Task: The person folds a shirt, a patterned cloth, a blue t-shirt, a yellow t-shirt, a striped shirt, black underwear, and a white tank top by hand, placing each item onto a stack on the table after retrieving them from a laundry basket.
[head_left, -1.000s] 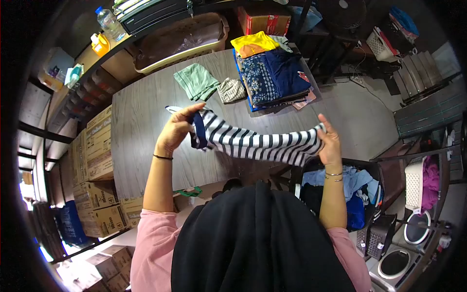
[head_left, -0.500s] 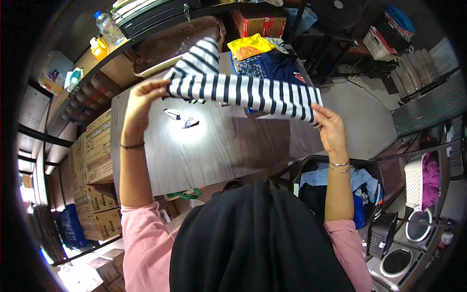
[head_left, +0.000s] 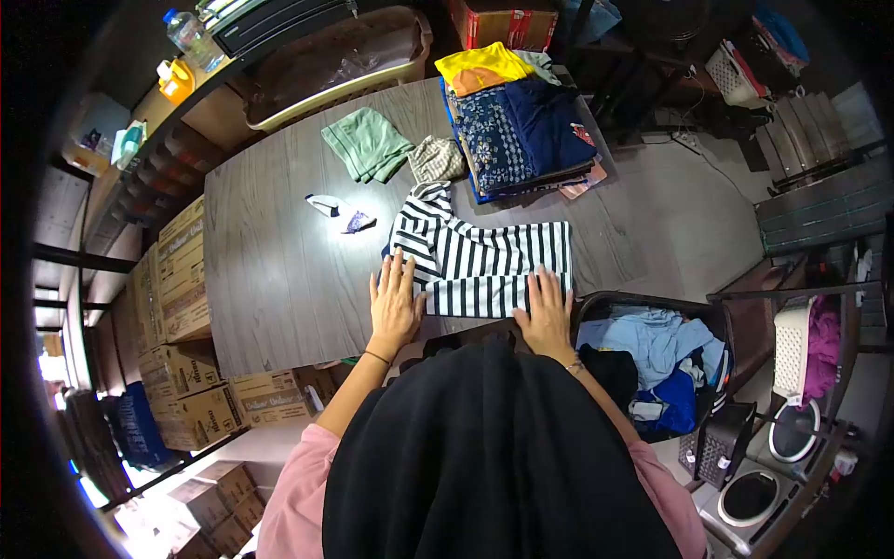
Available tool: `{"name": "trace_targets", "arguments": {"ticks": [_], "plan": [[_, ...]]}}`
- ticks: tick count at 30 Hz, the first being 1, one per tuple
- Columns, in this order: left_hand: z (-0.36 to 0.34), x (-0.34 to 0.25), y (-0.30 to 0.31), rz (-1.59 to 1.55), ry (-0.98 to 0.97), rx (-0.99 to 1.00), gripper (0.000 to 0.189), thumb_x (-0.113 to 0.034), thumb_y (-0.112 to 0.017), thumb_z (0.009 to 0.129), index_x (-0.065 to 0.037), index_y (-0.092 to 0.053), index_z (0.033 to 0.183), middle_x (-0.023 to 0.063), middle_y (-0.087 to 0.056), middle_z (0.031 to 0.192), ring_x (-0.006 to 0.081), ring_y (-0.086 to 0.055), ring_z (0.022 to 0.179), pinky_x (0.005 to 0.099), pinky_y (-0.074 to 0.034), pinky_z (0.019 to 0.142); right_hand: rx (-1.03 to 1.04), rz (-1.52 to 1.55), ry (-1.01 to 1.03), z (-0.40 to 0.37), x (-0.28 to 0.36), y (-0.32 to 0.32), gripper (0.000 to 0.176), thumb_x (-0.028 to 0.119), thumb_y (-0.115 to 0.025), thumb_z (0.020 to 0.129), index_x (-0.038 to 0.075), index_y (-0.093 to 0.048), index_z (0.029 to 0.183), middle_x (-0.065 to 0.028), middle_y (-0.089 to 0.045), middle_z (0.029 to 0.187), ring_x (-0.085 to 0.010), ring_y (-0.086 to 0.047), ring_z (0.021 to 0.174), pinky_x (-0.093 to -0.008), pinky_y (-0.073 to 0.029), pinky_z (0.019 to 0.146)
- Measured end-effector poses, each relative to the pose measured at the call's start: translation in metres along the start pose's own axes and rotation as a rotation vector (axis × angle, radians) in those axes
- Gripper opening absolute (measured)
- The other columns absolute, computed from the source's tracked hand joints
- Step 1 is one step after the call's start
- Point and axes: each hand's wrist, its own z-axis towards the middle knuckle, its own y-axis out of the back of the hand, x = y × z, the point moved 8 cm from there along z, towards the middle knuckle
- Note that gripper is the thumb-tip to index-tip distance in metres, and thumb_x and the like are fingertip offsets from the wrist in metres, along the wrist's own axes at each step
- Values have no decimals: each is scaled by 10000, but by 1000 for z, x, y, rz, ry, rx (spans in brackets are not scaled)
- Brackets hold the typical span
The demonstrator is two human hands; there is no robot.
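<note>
A black-and-white striped shirt [head_left: 484,253] lies on the wooden table [head_left: 279,289] near its front edge, one sleeve spread toward the back. My left hand [head_left: 395,300] rests on the left part of the shirt, fingers stretched out. Over its right end lies my right hand [head_left: 547,315], flat with fingers apart. Beyond the shirt are a green folded garment [head_left: 368,146] and a small checked cloth [head_left: 437,160]. A small white and purple piece [head_left: 345,214] sits to the left in a bright spot of light.
A stack of folded clothes [head_left: 521,135] with a yellow garment [head_left: 480,67] on top stands at the table's back right. To my right is a black basket [head_left: 722,349] of clothes. Cartons [head_left: 186,270] are piled on the left; a beige tub [head_left: 335,110] stands behind the table.
The striped shirt has come down from the air onto the table. Both hands have lowered toward me, let go of its edges and now lie flat on it.
</note>
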Motion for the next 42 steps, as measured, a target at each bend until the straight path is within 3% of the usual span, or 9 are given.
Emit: {"name": "trace_targets", "arguments": {"ticks": [4, 9, 16, 19, 25, 28, 33, 39, 42], "plan": [[5, 47, -23, 71, 205, 129, 586, -388, -505, 917, -83, -388, 1404, 132, -281, 1516, 352, -227, 1406, 637, -120, 1092, -38, -137, -308, 3, -37, -6, 720, 498, -497, 896, 30, -347, 1423, -185, -194, 1537, -363, -149, 1424, -741, -77, 1009], [105, 54, 5, -160, 48, -277, 528, -41, -615, 758, -27, -484, 1270, 151, -528, 1186, 346, -512, 1060, 433, -409, 921, -291, 186, -220, 75, -100, 30, 364, 102, -574, 849, 1, -561, 1199, -207, -541, 1185, -388, -567, 1022, -418, -470, 858], [208, 31, -1, -201, -123, -165, 107, -40, -600, 742, -52, -654, 833, 148, -610, 886, 349, -618, 833, 430, -501, 732, -218, 102, -210, 134, -130, 18, 117, 28, -632, 742, -4, -592, 847, -150, -602, 905, -303, -636, 813, -381, -506, 693], [195, 38, 32, -515, -36, -219, 94, -4, -605, 732, -9, -630, 822, 170, -636, 730, 332, -633, 679, 392, -499, 648, -228, 681, -381, 120, -147, 7, 90, -6, -619, 751, 3, -595, 838, -102, -635, 772, -182, -641, 689, -294, -493, 602], [79, 46, 43, -396, -47, 71, 151, 62, -531, 721, -10, -637, 802, 156, -638, 769, 323, -620, 703, 372, -484, 642, -293, 814, -348, 50, -142, 1, 125, 16, -621, 777, -15, -605, 898, -133, -680, 884, -199, -668, 813, -305, -521, 714], [52, 27, 42, -150, -60, -127, 221, 52, -516, 676, -44, -651, 822, 105, -659, 981, 302, -615, 860, 406, -486, 776, -361, 416, -183, 38, -99, 24, 209, 79, -622, 810, -12, -614, 998, -164, -638, 1092, -289, -592, 1059, -378, -456, 912], [50, 19, -18, 67, -44, 74, 634, -270, -579, 863, -114, -346, 1432, 104, -213, 1545, 335, -202, 1414, 574, -180, 1108, -147, -96, -261, 40, -57, -12, 586, 309, -548, 897, 19, -393, 1383, -158, -308, 1492, -374, -282, 1366, -572, -234, 1077], [45, 32, -14, 61, 70, 106, 728, -375, -578, 864, -155, -263, 1482, 93, -126, 1572, 359, -113, 1435, 612, -115, 1109, -260, 5, -751, 24, -77, 4, 474, 339, -595, 862, 7, -520, 1191, -156, -459, 1309, -355, -416, 1223, -609, -299, 955], [44, 24, 3, -387, 18, -81, 570, -260, -598, 877, -106, -413, 1393, 141, -452, 1380, 342, -431, 1266, 497, -348, 1026, -288, 155, -673, 45, -68, -3, 331, 231, -644, 827, 4, -545, 1048, -198, -526, 1098, -383, -508, 1045, -498, -379, 895]]}}
